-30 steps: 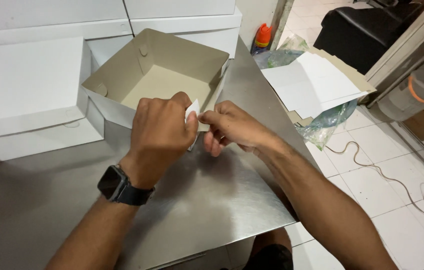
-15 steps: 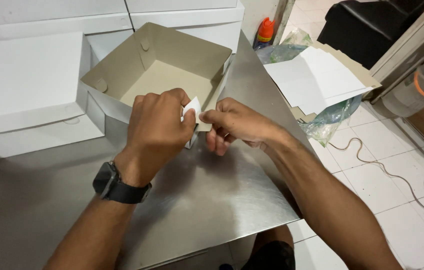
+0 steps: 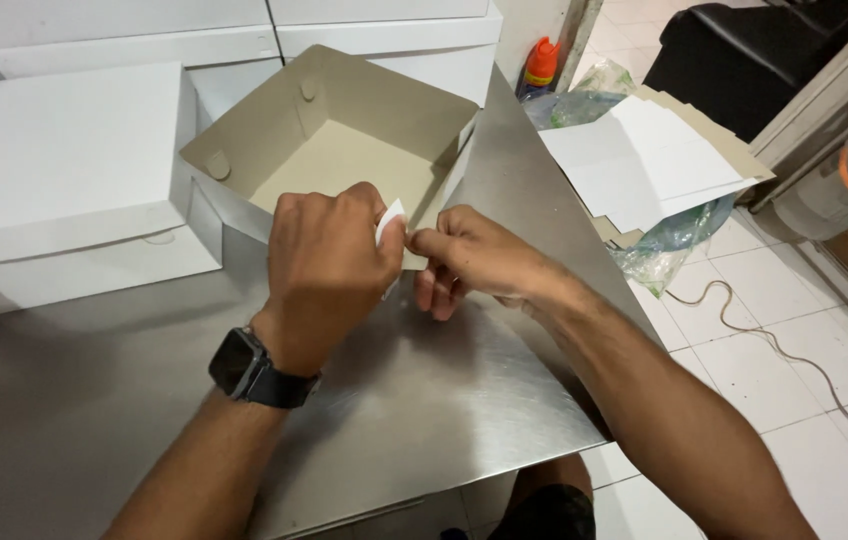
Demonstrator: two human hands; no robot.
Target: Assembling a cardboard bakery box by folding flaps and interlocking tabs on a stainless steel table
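Open cardboard box (image 3: 344, 150): white outside, grey-brown inside, shallow, square, 2 round tabs showing on inner walls. Sits at far right part of steel bench (image 3: 424, 400), near its right edge. Left hand (image 3: 329, 265) and right hand (image 3: 469, 255) meet at box's near wall, both grips pinched on small white flap (image 3: 391, 215) poking up between them. Near wall mostly hidden behind hands; flap's join unclear. Watch (image 3: 244, 365) on left wrist. Closed white boxes (image 3: 64, 170) stacked along far left edge, cut off by frame.
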